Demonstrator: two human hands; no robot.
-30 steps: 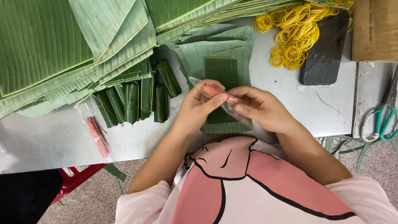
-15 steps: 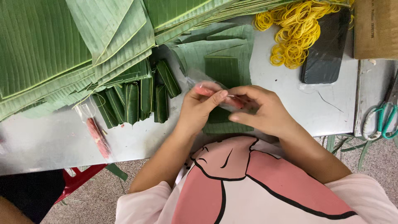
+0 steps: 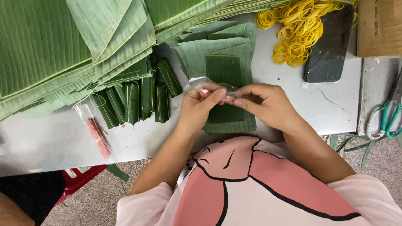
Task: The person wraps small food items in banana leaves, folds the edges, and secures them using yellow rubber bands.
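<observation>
Fingers (image 3: 217,95) of left hand (image 3: 197,109) and right hand (image 3: 268,104) pinched shut on a small pink strip in clear wrap (image 3: 224,97), one hand at each end. Long axis running side to side between them, level, held just above the folded leaf (image 3: 226,83) on the desk (image 3: 54,142). Left of that leaf, rolled leaves (image 3: 134,102); right, yellow bands (image 3: 297,29) and scissors (image 3: 387,115).

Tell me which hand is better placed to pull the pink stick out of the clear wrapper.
Probably the right hand: its fingertips pinch the clear wrapper's end where the pink stick shows. The left hand grips the wrapper's other end and looks better suited to steadying it over the folded leaf.
</observation>
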